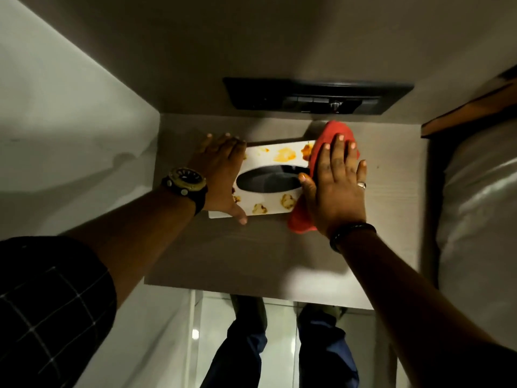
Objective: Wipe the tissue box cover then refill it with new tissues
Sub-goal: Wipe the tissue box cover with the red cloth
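Observation:
A white tissue box cover (268, 204) with a dark oval slot lies flat on a small grey table (251, 256). Orange-yellow stains dot its top along the far and near edges. My left hand (221, 169) rests over the cover's left end, fingers spread, thumb on the near edge, holding it down. My right hand (335, 186) lies flat, palm down, on a red cloth (316, 152) that covers the box's right end. The cloth sticks out beyond my fingertips and below my palm. No tissues show in the slot.
A dark switch panel (316, 96) is set in the wall just behind the table. A white wall stands at the left. A bed with pale bedding (481, 205) and a wooden frame lies at the right. My legs stand on the glossy floor below the table's front edge.

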The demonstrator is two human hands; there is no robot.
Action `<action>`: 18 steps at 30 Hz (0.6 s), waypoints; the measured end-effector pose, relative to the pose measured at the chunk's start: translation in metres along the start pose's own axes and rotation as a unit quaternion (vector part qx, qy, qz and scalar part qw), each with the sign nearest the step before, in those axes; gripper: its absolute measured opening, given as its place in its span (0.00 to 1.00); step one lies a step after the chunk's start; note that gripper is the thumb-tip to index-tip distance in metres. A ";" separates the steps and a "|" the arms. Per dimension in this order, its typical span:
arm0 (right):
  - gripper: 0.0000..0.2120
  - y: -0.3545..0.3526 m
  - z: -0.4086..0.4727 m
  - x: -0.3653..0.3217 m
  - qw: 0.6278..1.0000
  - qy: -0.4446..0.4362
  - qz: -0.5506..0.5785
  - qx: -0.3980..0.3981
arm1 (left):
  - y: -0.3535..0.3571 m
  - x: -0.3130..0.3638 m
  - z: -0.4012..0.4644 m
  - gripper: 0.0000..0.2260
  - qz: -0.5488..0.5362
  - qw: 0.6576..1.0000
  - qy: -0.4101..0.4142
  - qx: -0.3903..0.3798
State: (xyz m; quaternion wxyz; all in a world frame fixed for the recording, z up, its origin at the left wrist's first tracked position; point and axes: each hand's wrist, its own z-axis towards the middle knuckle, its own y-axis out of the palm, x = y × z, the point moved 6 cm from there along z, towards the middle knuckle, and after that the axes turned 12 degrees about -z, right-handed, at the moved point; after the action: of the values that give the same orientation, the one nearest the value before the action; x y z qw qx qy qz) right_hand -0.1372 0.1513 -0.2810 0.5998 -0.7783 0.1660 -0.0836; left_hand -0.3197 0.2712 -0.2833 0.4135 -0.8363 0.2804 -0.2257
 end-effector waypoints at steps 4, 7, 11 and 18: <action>0.33 0.002 0.003 -0.005 0.999 0.010 -0.032 0.031 | -0.001 0.004 0.000 0.69 -0.009 1.000 0.007 0.007; 0.35 0.002 0.006 -0.016 0.998 0.028 -0.042 0.045 | -0.001 0.003 -0.001 0.69 -0.024 1.000 0.012 0.003; 0.35 0.001 0.010 -0.039 0.997 0.003 -0.064 0.034 | -0.002 0.004 -0.001 0.69 -0.038 0.999 0.012 0.003; 0.31 -0.006 0.004 -0.045 0.993 -0.096 -0.017 0.063 | -0.004 0.006 -0.003 0.69 -0.041 0.999 0.001 0.010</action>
State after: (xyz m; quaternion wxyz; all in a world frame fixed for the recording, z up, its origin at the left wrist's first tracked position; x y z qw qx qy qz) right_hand -0.1771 0.1725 -0.2731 0.6591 -0.7463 0.0888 -0.0289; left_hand -0.3163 0.2673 -0.2773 0.4119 -0.8427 0.2444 -0.2458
